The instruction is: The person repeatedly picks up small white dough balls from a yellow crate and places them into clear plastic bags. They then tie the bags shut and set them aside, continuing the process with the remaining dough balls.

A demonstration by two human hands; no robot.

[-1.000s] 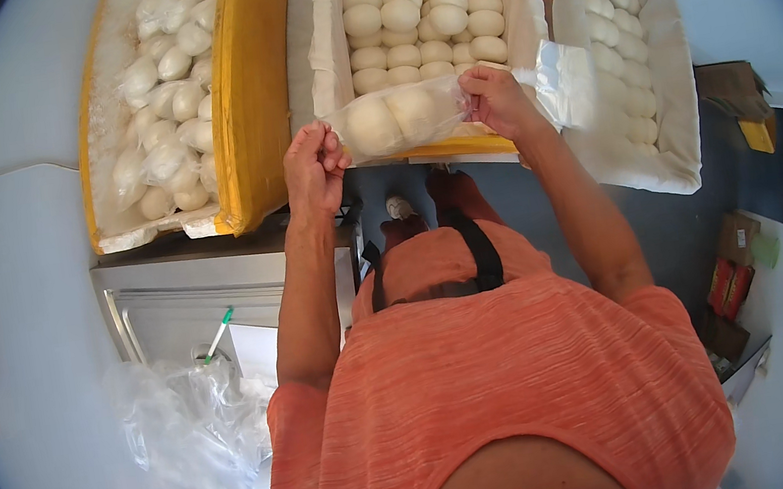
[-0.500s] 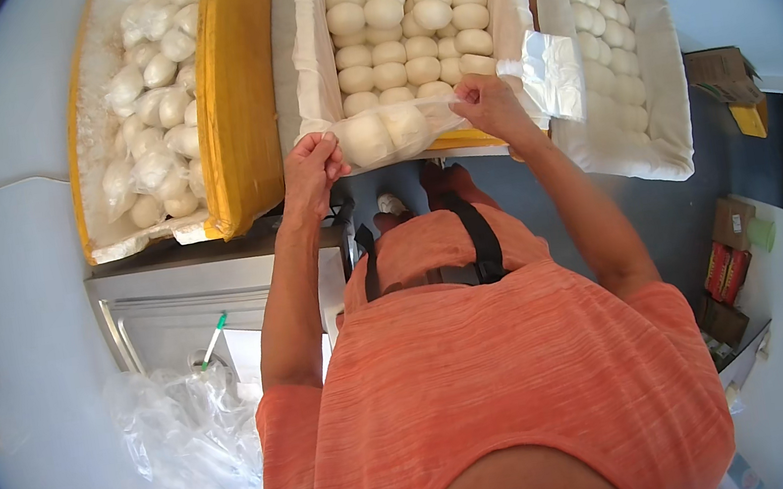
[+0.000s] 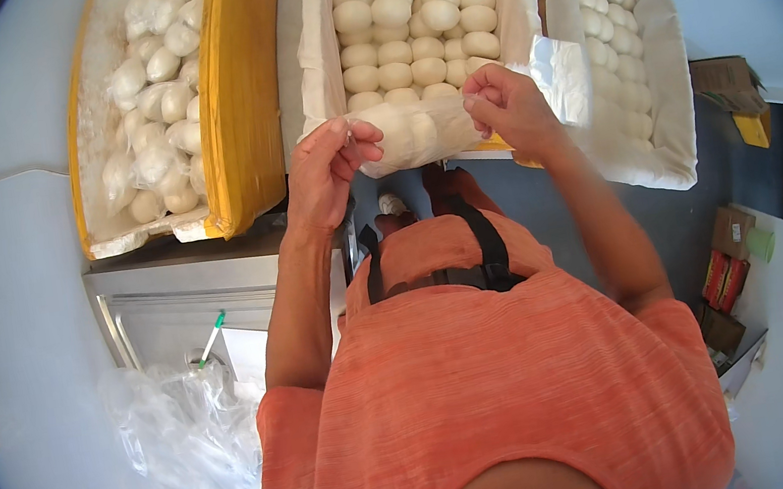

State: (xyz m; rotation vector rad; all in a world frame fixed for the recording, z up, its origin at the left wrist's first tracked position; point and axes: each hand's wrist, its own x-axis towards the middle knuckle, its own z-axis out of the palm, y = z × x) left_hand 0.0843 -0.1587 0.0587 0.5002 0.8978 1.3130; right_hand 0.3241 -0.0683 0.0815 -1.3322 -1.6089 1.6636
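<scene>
A clear plastic bag (image 3: 408,137) with white round buns in it hangs at the near edge of the middle crate, between my two hands. My left hand (image 3: 328,165) is closed at the bag's left corner, with thumb and fingers pinching the film. At the bag's right end my right hand (image 3: 515,109) is also closed, its thumb and forefinger pressed together on the film. Behind the bag, rows of white buns (image 3: 393,52) fill the cloth-lined middle crate (image 3: 319,44). On its right rim, beside my right hand, lies a stack of clear bags (image 3: 559,71).
To the left, a yellow-sided foam box (image 3: 237,106) holds bagged buns (image 3: 154,108). Another cloth-lined crate (image 3: 667,106) of buns stands at the right. Nearer left are a metal worktop (image 3: 192,318), a green-capped pen (image 3: 212,338) and loose plastic bags (image 3: 189,443). Cardboard boxes (image 3: 732,232) stand far right.
My left hand has shifted slightly right, its fingers reaching further over the bag. My right hand has moved a little right. The film now lies more bunched over the buns.
</scene>
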